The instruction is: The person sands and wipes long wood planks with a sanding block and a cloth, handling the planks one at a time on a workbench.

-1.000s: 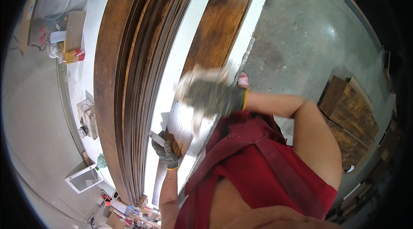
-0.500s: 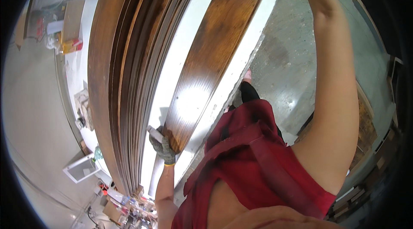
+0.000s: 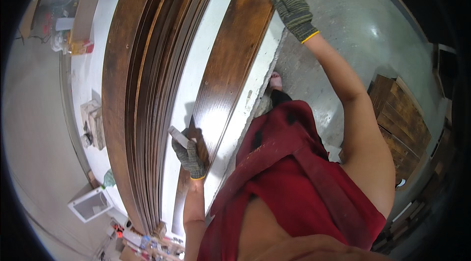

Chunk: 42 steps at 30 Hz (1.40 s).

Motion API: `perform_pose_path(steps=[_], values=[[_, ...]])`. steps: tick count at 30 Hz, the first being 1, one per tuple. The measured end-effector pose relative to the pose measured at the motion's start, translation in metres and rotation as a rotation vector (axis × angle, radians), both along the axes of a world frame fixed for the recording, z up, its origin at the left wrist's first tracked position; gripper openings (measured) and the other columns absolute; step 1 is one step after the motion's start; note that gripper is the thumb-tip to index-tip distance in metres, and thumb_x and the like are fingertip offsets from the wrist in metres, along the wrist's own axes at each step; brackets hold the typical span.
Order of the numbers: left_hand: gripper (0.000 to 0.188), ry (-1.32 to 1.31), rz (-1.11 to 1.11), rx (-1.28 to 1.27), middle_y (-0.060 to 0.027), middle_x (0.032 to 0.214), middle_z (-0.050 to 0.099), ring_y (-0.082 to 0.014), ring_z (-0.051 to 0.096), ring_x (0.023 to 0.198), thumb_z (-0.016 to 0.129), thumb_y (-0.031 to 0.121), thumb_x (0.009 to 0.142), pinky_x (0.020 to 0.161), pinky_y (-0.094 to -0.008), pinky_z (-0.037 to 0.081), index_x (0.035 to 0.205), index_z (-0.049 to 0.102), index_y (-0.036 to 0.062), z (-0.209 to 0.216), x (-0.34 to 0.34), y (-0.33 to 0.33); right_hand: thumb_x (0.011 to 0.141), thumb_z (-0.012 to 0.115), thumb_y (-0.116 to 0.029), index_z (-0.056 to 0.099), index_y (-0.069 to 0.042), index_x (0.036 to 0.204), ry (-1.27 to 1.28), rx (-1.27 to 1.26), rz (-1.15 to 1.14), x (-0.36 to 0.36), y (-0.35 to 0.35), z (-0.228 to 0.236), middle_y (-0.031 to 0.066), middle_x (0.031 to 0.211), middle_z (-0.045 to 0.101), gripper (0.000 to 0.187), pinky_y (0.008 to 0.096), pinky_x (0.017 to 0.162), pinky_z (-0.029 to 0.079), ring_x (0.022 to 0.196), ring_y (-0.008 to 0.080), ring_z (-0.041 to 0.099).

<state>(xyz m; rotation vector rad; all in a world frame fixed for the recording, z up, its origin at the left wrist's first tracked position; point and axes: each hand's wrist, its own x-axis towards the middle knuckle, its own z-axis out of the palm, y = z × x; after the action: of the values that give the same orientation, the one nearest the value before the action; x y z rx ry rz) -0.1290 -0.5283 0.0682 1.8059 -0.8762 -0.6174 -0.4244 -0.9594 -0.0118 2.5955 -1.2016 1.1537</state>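
A long brown varnished wooden plank [image 3: 221, 72] lies on the white bench top [image 3: 189, 82], stretching from near my body to the top of the view. My left hand [image 3: 188, 155], in a dark knit glove with a yellow cuff, is beside the plank's left edge near its close end. It is closed on a flat, light grey block [image 3: 178, 136], whose exact kind I cannot make out. My right hand [image 3: 293, 8], gloved alike, rests at the plank's far right edge. Its fingers stretch over the wood and hold nothing visible.
Several dark brown planks [image 3: 142, 84] stand packed together left of the plank. Beyond them are a cardboard box [image 3: 84, 23] and a white framed panel [image 3: 90, 205]. Wooden boards [image 3: 400, 128] lie on the grey floor [image 3: 338, 16] to the right. Small items clutter the lower left.
My right hand has come into view from beyond the top edge and now rests on the plank. The left hand still holds the grey block, nearly in place.
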Motion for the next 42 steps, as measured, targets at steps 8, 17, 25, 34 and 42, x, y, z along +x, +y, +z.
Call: perform_pose_path(steps=[8,17,25,34,42], values=[[0.047,0.040,-0.016,-0.014,-0.0076,0.111,0.058,-0.0170,0.056,0.095,0.065,0.026,0.094,0.085,-0.0300,0.049,0.129,0.047,0.0004,-0.008,0.010,0.009,0.097,0.053,-0.021,0.057,-0.014,0.134,-0.066,0.102,0.003,0.004,-0.001,-0.017,0.0073,0.141,0.053,0.038,0.0398,0.114,0.036,0.130,0.0275,0.048],[0.064,-0.075,0.030,0.115,-0.0097,0.114,0.059,-0.0189,0.058,0.095,0.066,0.034,0.093,0.086,-0.0339,0.050,0.140,0.041,-0.0015,-0.030,0.031,0.026,0.091,0.062,-0.023,0.050,-0.022,0.141,-0.126,0.185,0.025,0.071,0.117,-0.001,0.0035,0.151,0.043,0.052,0.0539,0.116,0.025,0.140,0.0312,0.036],[0.057,-0.255,0.077,0.184,-0.0146,0.131,0.057,-0.0270,0.060,0.113,0.057,0.031,0.099,0.095,-0.0338,0.051,0.146,0.039,0.0040,-0.035,0.033,0.028,0.097,0.049,-0.038,0.055,-0.020,0.137,-0.299,0.151,0.354,0.084,0.222,-0.015,0.0081,0.150,0.042,0.043,0.0586,0.117,0.020,0.146,0.0343,0.027],[0.058,-0.385,-0.181,0.255,-0.0234,0.142,0.045,-0.0319,0.051,0.127,0.045,0.029,0.104,0.105,-0.0406,0.044,0.149,0.028,-0.0024,0.006,-0.007,-0.022,0.091,0.054,-0.039,0.054,-0.013,0.136,-0.140,0.381,-0.059,-0.067,0.209,-0.045,0.0143,0.140,0.053,0.052,0.0486,0.105,0.040,0.132,0.0356,0.046],[0.060,-0.253,-0.498,0.023,-0.0168,0.138,0.051,-0.0276,0.053,0.114,0.059,0.026,0.099,0.101,-0.0337,0.042,0.148,0.037,-0.0008,-0.007,-0.058,-0.218,0.089,0.054,-0.043,0.067,-0.014,0.118,0.156,1.168,-0.708,-0.243,0.328,-0.102,0.0140,0.124,0.064,0.043,0.0484,0.097,0.046,0.114,0.0359,0.059]])
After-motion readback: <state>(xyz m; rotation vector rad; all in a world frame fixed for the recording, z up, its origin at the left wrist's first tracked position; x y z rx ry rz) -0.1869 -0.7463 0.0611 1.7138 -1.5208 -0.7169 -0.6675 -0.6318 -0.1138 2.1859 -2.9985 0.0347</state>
